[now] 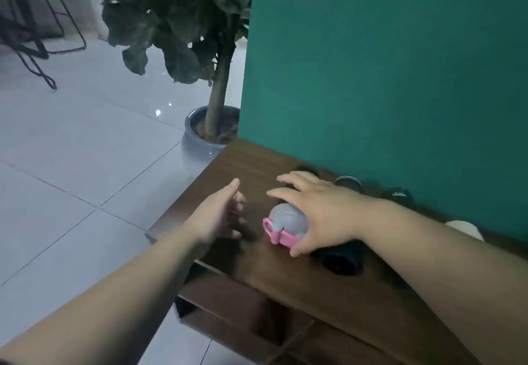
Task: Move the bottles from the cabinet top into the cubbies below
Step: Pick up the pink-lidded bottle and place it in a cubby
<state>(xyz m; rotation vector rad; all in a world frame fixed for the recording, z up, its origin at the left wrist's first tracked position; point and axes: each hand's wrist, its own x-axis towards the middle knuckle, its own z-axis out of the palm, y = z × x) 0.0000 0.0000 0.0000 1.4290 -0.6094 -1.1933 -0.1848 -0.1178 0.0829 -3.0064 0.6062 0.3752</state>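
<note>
A bottle with a grey lid and pink strap (pixel 287 222) stands on the dark wooden cabinet top (pixel 228 164). My right hand (pixel 320 210) rests over its far side, thumb against the pink strap, fingers spread past the lid. My left hand (pixel 220 213) hovers open just left of the bottle, palm toward it, not touching. A dark bottle (pixel 341 259) stands near the front under my right wrist. More dark bottle tops (pixel 348 183) (pixel 398 194) line the green wall. Cubbies (pixel 257 316) open below the front edge.
A potted plant in a grey pot (pixel 197 136) stands on the tiled floor beside the cabinet's left end. A white object (pixel 465 229) peeks out behind my right forearm. Black metal chair legs (pixel 43 36) are at the far left.
</note>
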